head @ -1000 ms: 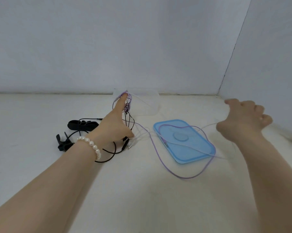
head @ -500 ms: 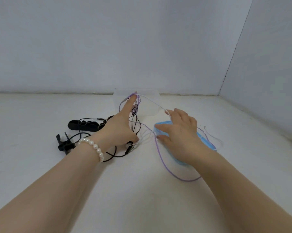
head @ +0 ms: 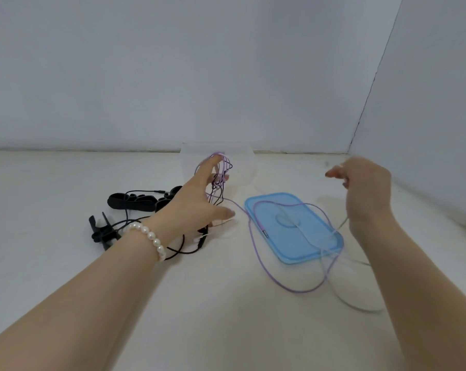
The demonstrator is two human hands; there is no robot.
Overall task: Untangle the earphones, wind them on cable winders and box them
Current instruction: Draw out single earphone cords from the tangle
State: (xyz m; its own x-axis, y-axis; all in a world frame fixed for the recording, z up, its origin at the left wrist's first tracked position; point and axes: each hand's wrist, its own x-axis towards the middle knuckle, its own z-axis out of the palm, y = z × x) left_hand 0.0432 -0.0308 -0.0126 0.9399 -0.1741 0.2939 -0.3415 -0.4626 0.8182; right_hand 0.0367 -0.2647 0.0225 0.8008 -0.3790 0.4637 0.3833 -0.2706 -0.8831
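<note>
Left hand [head: 191, 207] lifts tangled earphones [head: 221, 170]; right hand [head: 365, 191] draws a white cable [head: 331, 242].

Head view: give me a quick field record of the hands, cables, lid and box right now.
left hand: raised, holds the cable tangle
right hand: raised, white cable runs up to it; grip unclear
purple cable: loops across blue lid and table
blue lid: flat on table, off box
clear box: behind tangle
black winders: on table, left
</note>
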